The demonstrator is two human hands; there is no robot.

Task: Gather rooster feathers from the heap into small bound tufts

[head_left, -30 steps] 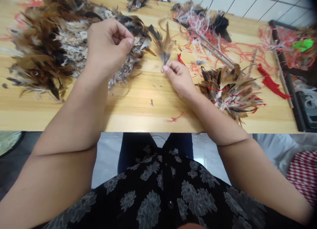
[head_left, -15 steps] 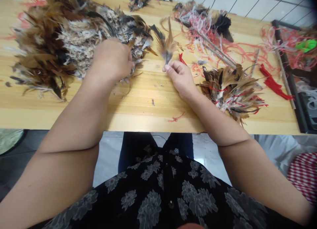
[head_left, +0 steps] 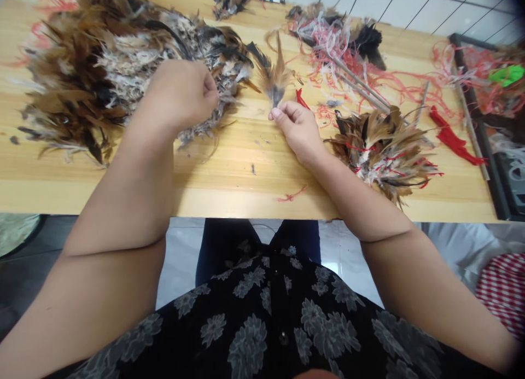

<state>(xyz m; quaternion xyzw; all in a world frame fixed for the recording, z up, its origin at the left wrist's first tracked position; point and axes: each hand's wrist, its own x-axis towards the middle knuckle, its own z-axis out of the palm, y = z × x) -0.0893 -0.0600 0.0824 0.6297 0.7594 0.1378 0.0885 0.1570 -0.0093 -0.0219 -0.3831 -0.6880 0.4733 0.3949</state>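
Note:
My right hand (head_left: 301, 128) pinches a small bunch of feathers (head_left: 274, 81) between thumb and fingers. The bunch points up and away from me, brown with dark and grey parts. Over the near right side of a large feather pile (head_left: 127, 56) is my left hand (head_left: 184, 94), its fingers curled in. The back of that hand hides its fingertips and anything between them. Brown, black and pale fluffy feathers make up the pile. Beside my right forearm lies a bundle of feathers (head_left: 383, 149) tied with red strings.
Pink and white plastic strips (head_left: 324, 37) lie at the back of the wooden table (head_left: 229, 187), with thin sticks (head_left: 363, 86) among them. Red strips (head_left: 453, 138) lie at the right, near a black-edged tray (head_left: 482, 127). A red string scrap (head_left: 293, 194) rests near the front edge.
My left hand has shifted slightly left and turned over the pile, with its fingers still curled. My right hand and its feather bunch have stayed almost in place.

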